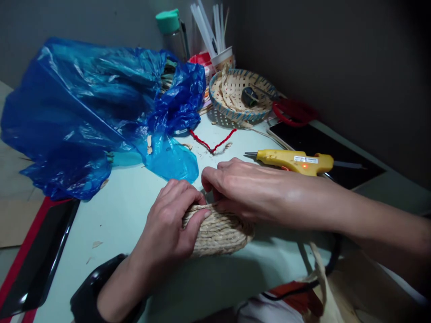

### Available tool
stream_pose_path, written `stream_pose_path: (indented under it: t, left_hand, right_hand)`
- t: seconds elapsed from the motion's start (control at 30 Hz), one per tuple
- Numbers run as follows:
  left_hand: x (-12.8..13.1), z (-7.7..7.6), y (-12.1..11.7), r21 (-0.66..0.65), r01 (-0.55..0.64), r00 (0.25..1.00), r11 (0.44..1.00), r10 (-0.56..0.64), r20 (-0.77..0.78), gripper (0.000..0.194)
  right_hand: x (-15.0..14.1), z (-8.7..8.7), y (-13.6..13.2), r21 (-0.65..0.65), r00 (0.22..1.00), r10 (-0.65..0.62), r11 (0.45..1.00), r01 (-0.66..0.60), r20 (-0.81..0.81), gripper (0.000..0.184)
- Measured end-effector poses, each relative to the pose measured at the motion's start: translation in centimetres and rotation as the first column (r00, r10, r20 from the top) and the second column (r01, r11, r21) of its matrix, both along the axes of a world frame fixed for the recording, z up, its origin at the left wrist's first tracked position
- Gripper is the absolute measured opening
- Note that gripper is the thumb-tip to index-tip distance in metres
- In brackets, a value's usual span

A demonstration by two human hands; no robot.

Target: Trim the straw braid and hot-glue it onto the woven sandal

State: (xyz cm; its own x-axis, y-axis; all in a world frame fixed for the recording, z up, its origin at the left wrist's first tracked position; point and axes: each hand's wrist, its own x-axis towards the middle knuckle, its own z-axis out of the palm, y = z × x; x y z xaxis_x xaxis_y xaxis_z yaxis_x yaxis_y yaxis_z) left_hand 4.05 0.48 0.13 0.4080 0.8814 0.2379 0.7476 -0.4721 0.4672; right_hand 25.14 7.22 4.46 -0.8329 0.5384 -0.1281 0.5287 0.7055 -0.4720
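Observation:
A coiled straw basket (pixel 220 235), pale and made of rope-like rows, sits at the front of the table. My left hand (pixel 175 215) grips its left side, thumb on the near outer wall and fingers over the rim. Over the rim's far right part my right hand (pixel 242 190) is bent with curled fingers. Its fingertips are mostly hidden behind the hand and the rim, so what they pinch does not show. Beyond my right hand lies a yellow hot glue gun (pixel 292 160) with a small orange light lit.
A big blue plastic bag (pixel 101 107) covers the left back. Behind stand a woven basket (pixel 242 94), red-handled scissors (pixel 296 112), a cup of glue sticks (pixel 222 58) and a green-lidded bottle (pixel 168 31). A dark tablet (pixel 323 152) lies under the glue gun. A bent red strip (pixel 212 148) lies mid-table.

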Motion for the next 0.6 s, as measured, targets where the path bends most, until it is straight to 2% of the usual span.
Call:
stream_pose_path:
  t: [0.17, 0.27, 0.37, 0.43, 0.5, 0.6]
  left_hand:
    - [0.3, 0.2, 0.0, -0.046, -0.025, 1.000, 0.999, 0.025, 0.002, 0.011]
    - [0.4, 0.3, 0.0, -0.053, -0.034, 0.999, 0.998, 0.034, 0.004, 0.012]
    - [0.4, 0.4, 0.1, -0.076, -0.026, 1.000, 0.997, 0.027, 0.009, 0.014]
    - [0.4, 0.4, 0.2, -0.086, -0.025, 1.000, 0.996, 0.026, 0.011, 0.015]
    - [0.4, 0.5, 0.2, -0.094, -0.030, 0.999, 0.995, 0.031, 0.010, 0.016]
    - [0.4, 0.6, 0.3, -0.113, -0.041, 0.999, 0.993, 0.043, 0.011, 0.018]
  right_hand:
    - [0.1, 0.8, 0.9, -0.015, 0.999, 0.000, 1.000, -0.001, -0.033, 0.008]
    - [0.4, 0.9, 1.8, 0.010, 0.985, -0.036, 0.999, 0.038, -0.168, 0.007]
    - [0.9, 0.8, 2.9, 0.045, 0.943, -0.133, 0.987, 0.154, -0.306, 0.002]
    - [1.4, 0.8, 3.5, 0.041, 0.895, -0.194, 0.973, 0.229, -0.401, 0.006]
    - [2.0, 1.1, 3.7, -0.019, 0.814, -0.263, 0.955, 0.296, -0.518, 0.014]
    - [3.3, 1.8, 2.9, -0.219, 0.613, -0.406, 0.907, 0.358, -0.678, 0.027]
